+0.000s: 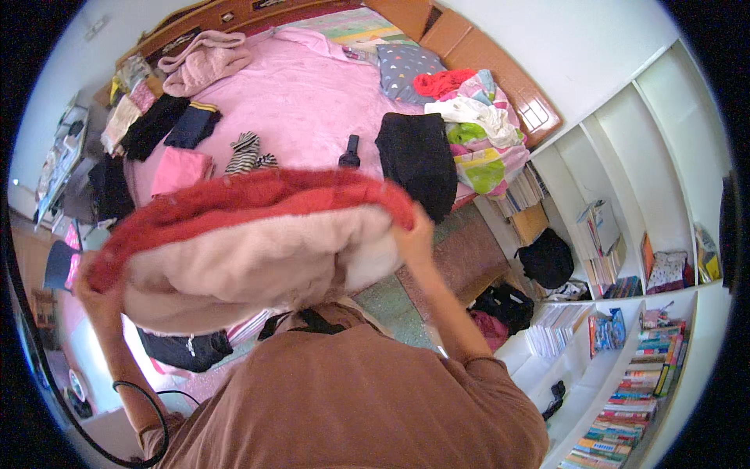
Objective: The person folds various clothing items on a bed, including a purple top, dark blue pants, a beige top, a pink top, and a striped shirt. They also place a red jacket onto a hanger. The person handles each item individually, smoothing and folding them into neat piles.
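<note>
I hold a thick fleecy garment (250,242), red outside and pale pink inside, stretched wide in front of my chest. My left hand (95,295) grips its left edge and my right hand (414,234) grips its right edge. The garment hides much of the near side of the bed (312,102) with its pink sheet. Behind it on the bed lie a folded pink cloth (181,170), a striped black-and-white piece (248,152) and a small black object (350,152).
A black garment (419,160) drapes over the bed's right edge beside a heap of colourful clothes (476,129). Folded clothes line the bed's left side (156,117). White shelves with books (633,391) stand at the right. Dark bags (544,258) lie on the floor.
</note>
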### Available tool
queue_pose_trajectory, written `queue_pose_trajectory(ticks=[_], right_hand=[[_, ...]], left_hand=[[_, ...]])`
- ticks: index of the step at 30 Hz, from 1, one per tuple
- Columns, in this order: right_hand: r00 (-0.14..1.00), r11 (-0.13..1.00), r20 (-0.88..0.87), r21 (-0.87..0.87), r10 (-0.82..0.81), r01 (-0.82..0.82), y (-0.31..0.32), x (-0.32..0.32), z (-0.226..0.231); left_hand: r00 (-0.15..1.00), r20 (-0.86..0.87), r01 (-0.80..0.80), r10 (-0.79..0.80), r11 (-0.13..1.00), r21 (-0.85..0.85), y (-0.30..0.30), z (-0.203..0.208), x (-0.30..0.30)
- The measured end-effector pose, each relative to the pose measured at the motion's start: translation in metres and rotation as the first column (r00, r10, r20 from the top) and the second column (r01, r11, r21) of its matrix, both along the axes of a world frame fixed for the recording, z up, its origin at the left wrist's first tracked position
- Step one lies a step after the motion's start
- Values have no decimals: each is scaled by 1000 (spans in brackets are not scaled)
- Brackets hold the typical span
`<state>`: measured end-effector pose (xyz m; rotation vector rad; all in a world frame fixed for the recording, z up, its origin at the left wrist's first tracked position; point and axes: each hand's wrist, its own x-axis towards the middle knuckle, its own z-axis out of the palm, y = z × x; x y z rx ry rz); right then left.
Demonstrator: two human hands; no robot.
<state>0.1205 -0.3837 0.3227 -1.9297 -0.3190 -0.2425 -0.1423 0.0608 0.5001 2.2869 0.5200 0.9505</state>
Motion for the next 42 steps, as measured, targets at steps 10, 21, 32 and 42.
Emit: queue_pose_trajectory(ticks=[10,21,32,42], right_hand=[[581,973,805,-213,124,88,70,80,277],[675,975,712,-215,191,-49,76,6,319],[743,849,412,-245,528,-468,139,-213,334],[885,898,309,-379,348,-221,145,-289,300]], left_hand=[[630,312,-673,711,299,676,34,180,-119],[494,294,-797,818,290,530,-105,155,-180],[381,316,-920,869,391,34,-137,60,-498],[863,247,415,-441,897,152,-50,61,-606]])
